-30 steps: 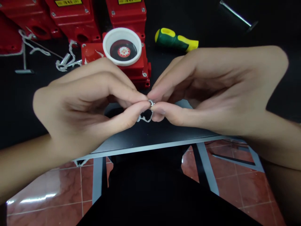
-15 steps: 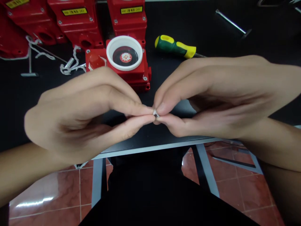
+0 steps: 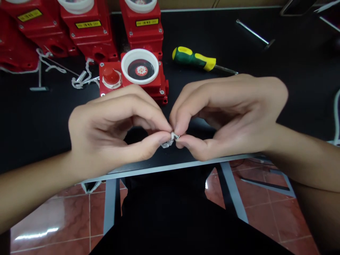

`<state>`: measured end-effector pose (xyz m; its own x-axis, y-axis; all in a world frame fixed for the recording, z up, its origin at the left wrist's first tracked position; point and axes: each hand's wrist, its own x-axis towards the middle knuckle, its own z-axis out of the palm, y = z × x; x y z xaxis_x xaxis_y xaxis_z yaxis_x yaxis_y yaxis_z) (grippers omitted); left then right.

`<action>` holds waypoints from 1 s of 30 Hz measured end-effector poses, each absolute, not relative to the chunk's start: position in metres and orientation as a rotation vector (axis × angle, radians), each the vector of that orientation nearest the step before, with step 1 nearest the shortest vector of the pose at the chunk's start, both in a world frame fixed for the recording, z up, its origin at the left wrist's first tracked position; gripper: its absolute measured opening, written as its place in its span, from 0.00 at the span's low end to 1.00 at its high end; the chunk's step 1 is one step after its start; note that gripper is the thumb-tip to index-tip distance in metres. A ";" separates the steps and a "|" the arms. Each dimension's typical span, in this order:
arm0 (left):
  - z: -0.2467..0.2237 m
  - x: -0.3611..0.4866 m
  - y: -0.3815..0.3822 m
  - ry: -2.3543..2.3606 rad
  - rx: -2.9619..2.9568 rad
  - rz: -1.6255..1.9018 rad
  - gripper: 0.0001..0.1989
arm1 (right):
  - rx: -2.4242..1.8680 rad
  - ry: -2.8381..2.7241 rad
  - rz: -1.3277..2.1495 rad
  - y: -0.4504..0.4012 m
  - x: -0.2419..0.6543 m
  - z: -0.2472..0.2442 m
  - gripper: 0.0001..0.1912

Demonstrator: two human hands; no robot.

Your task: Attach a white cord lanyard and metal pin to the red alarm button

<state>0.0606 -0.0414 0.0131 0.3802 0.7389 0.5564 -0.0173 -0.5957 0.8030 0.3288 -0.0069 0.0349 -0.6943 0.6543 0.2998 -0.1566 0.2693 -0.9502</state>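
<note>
Along the far left of the matte black tabletop [image 3: 265, 63], glossy red, boxy housings [image 3: 87, 32] with yellow label strips are standing in a row, and a thin white twisted cord [image 3: 50, 62] is trailing across the surface beside them toward a small bright metal cylinder [image 3: 81, 76]. Just right of that, a lower red box with a domed red button and a ribbed white round cap [image 3: 134, 76] is sitting flat behind the hands. The left hand [image 3: 111, 131] is curling in front of it, thumb and forefinger pinching one end of a tiny, crumpled silvery metal piece [image 3: 171, 139], whose exact shape is too small to tell. The piece is hanging in the air just above the table's pale near edge, between both sets of fingertips. The right hand [image 3: 228, 113] is pinching its other end, the remaining fingers arching loosely over. Behind the right hand, a screwdriver with a smooth green and yellow handle [image 3: 193, 59] is lying on its side, and farther right a slim, shiny metal rod [image 3: 253, 33] is resting at an angle. Below the table edge, polished reddish tiles [image 3: 66, 212] are showing.
</note>
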 end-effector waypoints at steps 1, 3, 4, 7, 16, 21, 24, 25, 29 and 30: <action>0.014 0.060 -0.040 0.614 1.919 1.258 0.10 | -0.426 -1.838 1.532 -0.006 0.328 0.034 0.09; 0.017 0.059 -0.038 0.596 1.970 1.252 0.11 | -0.387 -1.802 1.599 -0.005 0.326 0.033 0.09; 0.019 0.058 -0.038 0.611 1.980 1.254 0.10 | -0.388 -1.770 1.647 -0.005 0.325 0.033 0.10; 0.021 0.055 -0.035 0.630 2.008 1.248 0.08 | -0.450 -1.648 1.833 -0.005 0.323 0.036 0.13; 0.020 0.049 -0.026 0.581 2.141 1.209 0.12 | -0.608 -1.457 2.169 -0.002 0.322 0.044 0.18; 0.023 0.051 -0.028 0.575 2.117 1.157 0.11 | -0.568 -1.358 2.315 0.003 0.321 0.043 0.21; 0.023 0.052 -0.031 0.593 2.109 1.171 0.11 | -0.579 -1.362 2.326 0.004 0.321 0.041 0.20; 0.023 0.053 -0.032 0.608 2.104 1.177 0.11 | -0.581 -1.367 2.314 0.004 0.321 0.040 0.20; 0.020 0.056 -0.035 0.662 2.054 1.226 0.10 | -0.583 -1.360 2.284 0.003 0.321 0.036 0.20; 0.019 0.056 -0.036 0.675 2.040 1.245 0.11 | -0.585 -1.364 2.282 0.003 0.321 0.035 0.20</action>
